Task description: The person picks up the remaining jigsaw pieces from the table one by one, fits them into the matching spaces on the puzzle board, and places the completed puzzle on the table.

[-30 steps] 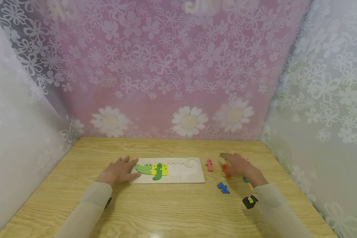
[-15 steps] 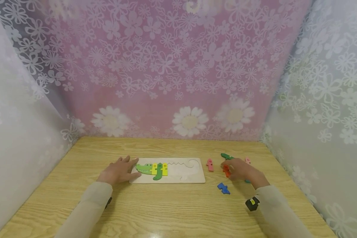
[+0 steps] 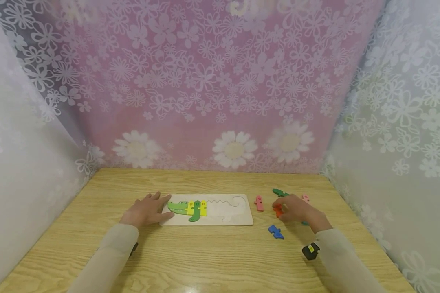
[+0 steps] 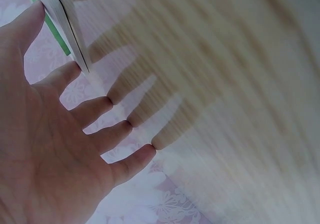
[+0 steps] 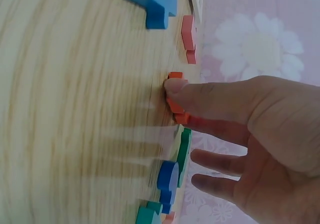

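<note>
A pale wooden puzzle board [image 3: 227,219] lies on the table with a green crocodile-head piece [image 3: 177,208] and adjoining yellow and green pieces at its left part. My left hand [image 3: 146,211] rests at the board's left end, fingers spread; in the left wrist view its thumb and index finger touch the board's edge [image 4: 75,44]. Right of the board, my right hand [image 3: 297,209] pinches an orange-red puzzle piece [image 3: 278,210] between thumb and index finger. In the right wrist view that orange-red piece [image 5: 175,105] is partly covered by the thumb, and the other fingers stay extended.
Loose pieces surround the right hand: a pink-red one [image 3: 259,203] beside the board, a blue one [image 3: 276,232] nearer me, a dark green one [image 3: 280,192] behind, and a light pink one [image 3: 306,197] at right. In the right wrist view another blue piece [image 5: 168,176] shows.
The right hand has drawn back from over the dark green piece and lowered its thumb and index finger onto the orange-red piece. The left hand and board have stayed put.
</note>
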Demonstrator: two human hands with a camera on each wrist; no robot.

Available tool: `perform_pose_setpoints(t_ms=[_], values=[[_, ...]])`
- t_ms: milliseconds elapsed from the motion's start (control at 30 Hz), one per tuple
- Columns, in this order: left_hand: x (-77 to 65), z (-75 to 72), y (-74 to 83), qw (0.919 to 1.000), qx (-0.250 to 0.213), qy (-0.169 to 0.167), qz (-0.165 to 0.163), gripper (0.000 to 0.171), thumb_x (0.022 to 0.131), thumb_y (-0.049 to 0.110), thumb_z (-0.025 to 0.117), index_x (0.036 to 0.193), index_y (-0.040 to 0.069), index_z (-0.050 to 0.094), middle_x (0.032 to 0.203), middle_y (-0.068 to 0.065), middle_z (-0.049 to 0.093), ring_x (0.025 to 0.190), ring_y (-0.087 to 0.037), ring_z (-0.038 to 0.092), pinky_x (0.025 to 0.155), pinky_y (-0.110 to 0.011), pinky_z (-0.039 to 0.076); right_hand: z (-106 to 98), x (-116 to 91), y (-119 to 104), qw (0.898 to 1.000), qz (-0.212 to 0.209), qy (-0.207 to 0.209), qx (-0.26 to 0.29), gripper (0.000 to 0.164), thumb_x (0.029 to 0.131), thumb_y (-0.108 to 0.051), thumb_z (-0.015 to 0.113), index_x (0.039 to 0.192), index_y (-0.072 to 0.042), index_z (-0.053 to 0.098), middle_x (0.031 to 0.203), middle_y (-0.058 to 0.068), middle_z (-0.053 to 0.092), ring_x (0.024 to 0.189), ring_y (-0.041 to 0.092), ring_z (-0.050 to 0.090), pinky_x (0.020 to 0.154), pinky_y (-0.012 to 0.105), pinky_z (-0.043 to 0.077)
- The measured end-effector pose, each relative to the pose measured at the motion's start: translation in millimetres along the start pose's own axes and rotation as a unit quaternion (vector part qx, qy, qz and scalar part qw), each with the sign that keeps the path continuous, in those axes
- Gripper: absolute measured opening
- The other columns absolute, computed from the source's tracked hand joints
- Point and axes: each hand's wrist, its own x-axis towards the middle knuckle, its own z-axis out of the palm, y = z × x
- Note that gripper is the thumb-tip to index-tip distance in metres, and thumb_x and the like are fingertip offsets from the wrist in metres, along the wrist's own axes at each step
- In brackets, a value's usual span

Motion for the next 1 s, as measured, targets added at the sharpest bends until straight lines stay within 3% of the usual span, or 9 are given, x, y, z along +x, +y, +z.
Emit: perform_pose_setpoints(t_ms=[300,500,1000], values=[[-1.0,-0.7,1.7,0.9999,0.011,0.004,0.001,0.08,0.098,0.065,0.055,0.161,0.019,0.038,0.166,-0.027,0.031,0.148,-0.06,0.03,0.11,-0.084,0.026,1,11,-23,0.996,-0.042,0.051,-0.063,0.04,0.089,-0.015,0.08,0.125,0.0,0.072,0.126,0.019,0.071,0.113,0.041,0.063,0.102,0.062,0.049],[-1.4,-1.2,2.0,0.9999,0.009,0.006,0.0,0.081,0.098,0.066,0.055,0.161,0.019,0.039,0.166,-0.027,0.031,0.148,-0.06,0.03,0.11,-0.084,0.027,3,24,-47,0.994,-0.078,0.069,-0.041,0.04,0.09,-0.012,0.077,0.127,0.003,0.07,0.132,0.027,0.067,0.123,0.048,0.06,0.11,0.07,0.041],[0.3,0.1,1.3,1.0,0.002,-0.002,-0.005,0.082,0.097,0.067,0.055,0.162,0.019,0.037,0.167,-0.027,0.029,0.15,-0.06,0.027,0.112,-0.083,0.025,16,54,-81,0.992,-0.098,0.075,-0.035,0.041,0.091,-0.015,0.078,0.129,-0.001,0.071,0.137,0.025,0.064,0.126,0.045,0.056,0.103,0.061,0.05]])
